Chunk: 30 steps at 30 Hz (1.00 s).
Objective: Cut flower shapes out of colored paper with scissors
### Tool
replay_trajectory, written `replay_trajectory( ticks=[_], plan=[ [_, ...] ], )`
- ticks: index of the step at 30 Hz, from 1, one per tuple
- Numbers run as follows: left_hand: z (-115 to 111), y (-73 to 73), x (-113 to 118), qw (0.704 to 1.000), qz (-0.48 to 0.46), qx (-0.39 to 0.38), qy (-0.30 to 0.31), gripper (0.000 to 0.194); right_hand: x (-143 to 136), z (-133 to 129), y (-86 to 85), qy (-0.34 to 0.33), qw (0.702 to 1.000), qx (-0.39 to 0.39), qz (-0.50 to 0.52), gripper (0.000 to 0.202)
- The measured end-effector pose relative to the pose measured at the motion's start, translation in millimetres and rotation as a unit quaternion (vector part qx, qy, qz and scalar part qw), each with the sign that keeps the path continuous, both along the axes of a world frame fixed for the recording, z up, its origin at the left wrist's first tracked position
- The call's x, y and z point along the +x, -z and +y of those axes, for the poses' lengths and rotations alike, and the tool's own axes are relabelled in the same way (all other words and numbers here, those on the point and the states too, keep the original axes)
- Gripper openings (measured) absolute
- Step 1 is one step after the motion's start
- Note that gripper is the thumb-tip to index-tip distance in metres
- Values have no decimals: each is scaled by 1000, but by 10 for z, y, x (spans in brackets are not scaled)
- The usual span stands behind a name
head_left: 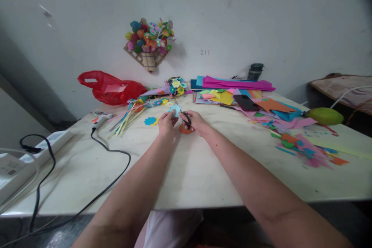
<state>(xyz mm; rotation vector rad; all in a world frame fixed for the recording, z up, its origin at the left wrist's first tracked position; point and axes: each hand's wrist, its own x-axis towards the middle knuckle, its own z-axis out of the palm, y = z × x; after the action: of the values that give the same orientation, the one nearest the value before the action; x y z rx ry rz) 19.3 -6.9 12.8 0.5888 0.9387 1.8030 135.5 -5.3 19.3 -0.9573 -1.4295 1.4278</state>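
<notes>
Between the fingers of my left hand (166,123) is a light blue paper flower (174,110), held up over the middle of the table. My right hand (196,123) is closed around the dark handles of a pair of scissors (187,120), whose blades point up toward the flower; I cannot tell whether they touch it. Below the scissors lies an orange paper piece (186,129), partly hidden by my fingers. Left of my left hand, a blue paper flower (151,121) rests on the tabletop, overlapping a yellow one.
Paper strips (128,118) and a red plastic bag (113,89) sit at the back left. A white glue gun (101,120) trails a black cord. Coloured sheets, a phone (246,102) and paper scraps (308,149) spread over the right. A paper bouquet (176,86) lies by the wall.
</notes>
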Motion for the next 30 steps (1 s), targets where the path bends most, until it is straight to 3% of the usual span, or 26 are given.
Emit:
replay_trajectory(
  ticks=[8, 18, 30],
  plan=[
    [41, 18, -90, 999, 21, 13, 31, 27, -2, 38, 4, 44, 999, -8, -17, 32],
    [32, 49, -138, 981, 114, 32, 154, 24, 260, 131, -139, 158, 987, -1, -10, 29],
    [-16, 59, -119, 948, 181, 32, 259, 24, 316, 104, -174, 75, 997, 14, -17, 34]
  ],
)
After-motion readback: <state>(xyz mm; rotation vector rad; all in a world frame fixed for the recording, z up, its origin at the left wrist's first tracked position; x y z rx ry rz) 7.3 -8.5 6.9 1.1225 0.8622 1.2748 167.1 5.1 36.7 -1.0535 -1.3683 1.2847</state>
